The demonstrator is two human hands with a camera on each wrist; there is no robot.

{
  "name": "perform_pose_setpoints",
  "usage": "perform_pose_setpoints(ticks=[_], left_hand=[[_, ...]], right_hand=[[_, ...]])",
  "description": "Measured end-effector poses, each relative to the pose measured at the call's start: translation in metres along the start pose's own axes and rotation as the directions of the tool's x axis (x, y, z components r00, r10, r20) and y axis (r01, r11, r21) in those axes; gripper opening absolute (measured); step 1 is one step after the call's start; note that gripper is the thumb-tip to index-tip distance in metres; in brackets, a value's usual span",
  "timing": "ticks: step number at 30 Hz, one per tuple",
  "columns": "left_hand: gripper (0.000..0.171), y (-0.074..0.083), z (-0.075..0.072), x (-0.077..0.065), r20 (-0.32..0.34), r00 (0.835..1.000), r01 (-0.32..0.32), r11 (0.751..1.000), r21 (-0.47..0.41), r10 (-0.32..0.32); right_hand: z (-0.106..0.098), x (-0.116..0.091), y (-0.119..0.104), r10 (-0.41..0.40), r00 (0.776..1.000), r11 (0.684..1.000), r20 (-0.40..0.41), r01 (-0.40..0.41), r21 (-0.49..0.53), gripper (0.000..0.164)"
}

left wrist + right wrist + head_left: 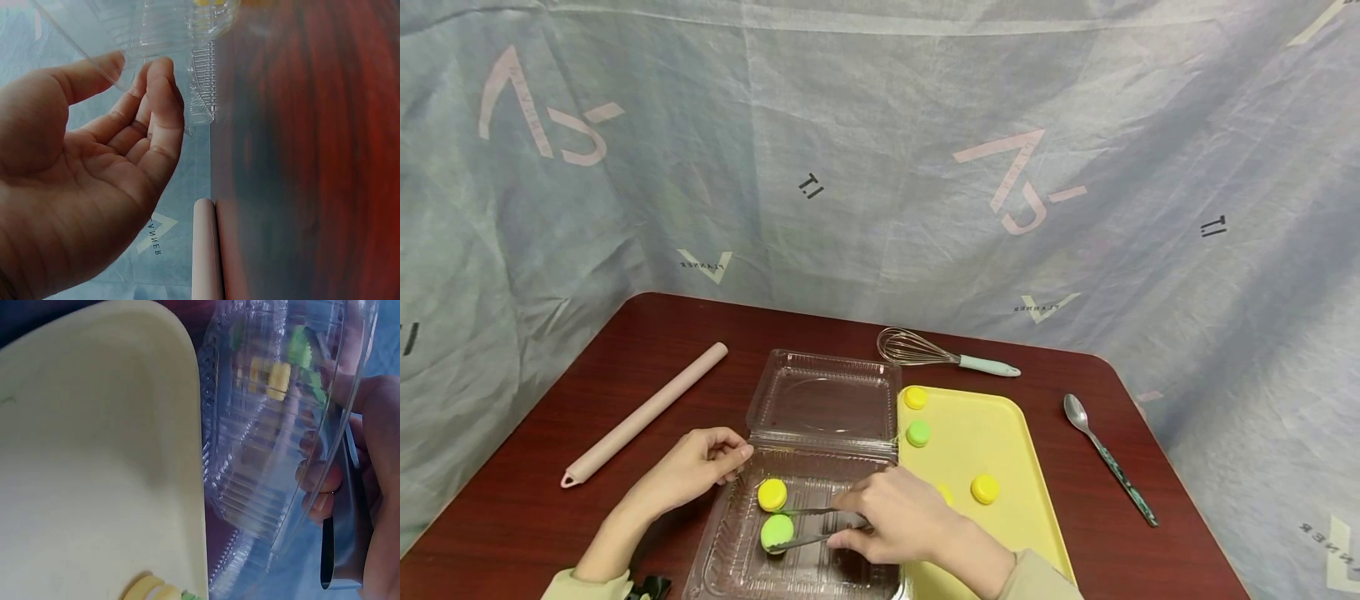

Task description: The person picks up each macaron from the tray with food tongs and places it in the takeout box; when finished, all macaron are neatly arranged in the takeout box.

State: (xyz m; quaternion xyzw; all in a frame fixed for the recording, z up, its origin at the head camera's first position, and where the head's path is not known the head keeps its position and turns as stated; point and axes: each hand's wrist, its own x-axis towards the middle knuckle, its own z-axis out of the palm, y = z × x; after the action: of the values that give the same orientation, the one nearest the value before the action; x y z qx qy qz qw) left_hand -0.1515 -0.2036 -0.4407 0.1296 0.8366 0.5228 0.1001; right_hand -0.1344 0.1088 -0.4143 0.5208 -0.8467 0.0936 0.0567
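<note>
A clear plastic clamshell container (838, 575) lies with its lid folded back. Inside, a yellow macaron (772, 494) sits behind a green macaron (777, 530). My right hand (898, 517) grips metal tongs (812, 540), whose arms reach left over the container. The tong tips are at the green macaron, one on either side of it. At the container's left edge, near the hinge, my left hand (703, 468) pinches the thin rim between thumb and fingers, as the left wrist view shows. The right wrist view sees the tongs (351, 544) through the container's clear wall.
A yellow tray (1026, 517) right of the container bears several yellow and green macarons, one partly behind my right hand. A whisk (988, 365) lies at the back, a spoon (1112, 465) far right, and a pale pink rolling pin (647, 414) on the left.
</note>
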Motion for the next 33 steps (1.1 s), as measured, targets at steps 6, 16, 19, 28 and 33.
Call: perform_pose_setpoints(ticks=[6,16,19,28,33], left_hand=[[0.023,0.000,0.000,0.000,-0.008,1.000,-0.002,1.000,0.011,0.002],[0.023,0.001,0.001,-0.001,-0.002,1.000,-0.012,1.000,-0.007,0.012],[0.023,0.001,0.001,0.000,-0.003,1.000,-0.012,1.000,-0.006,0.012],[0.025,0.000,0.000,0.000,-0.002,1.000,-0.007,1.000,0.000,0.007],[0.024,0.000,0.000,0.000,0.002,1.000,-0.007,1.000,-0.003,0.007]], right_hand=[[0.004,0.004,-0.003,0.005,1.000,0.999,0.024,-0.005,-0.032,0.031],[0.009,0.008,-0.010,0.005,0.998,0.999,0.065,-0.003,-0.039,0.032],[0.009,0.009,-0.011,0.004,0.997,0.999,0.075,-0.001,-0.047,0.032],[0.014,0.011,-0.012,-0.007,0.997,0.998,0.073,0.012,-0.056,0.030],[0.016,0.011,-0.012,-0.008,0.997,0.998,0.072,0.012,-0.055,0.030]])
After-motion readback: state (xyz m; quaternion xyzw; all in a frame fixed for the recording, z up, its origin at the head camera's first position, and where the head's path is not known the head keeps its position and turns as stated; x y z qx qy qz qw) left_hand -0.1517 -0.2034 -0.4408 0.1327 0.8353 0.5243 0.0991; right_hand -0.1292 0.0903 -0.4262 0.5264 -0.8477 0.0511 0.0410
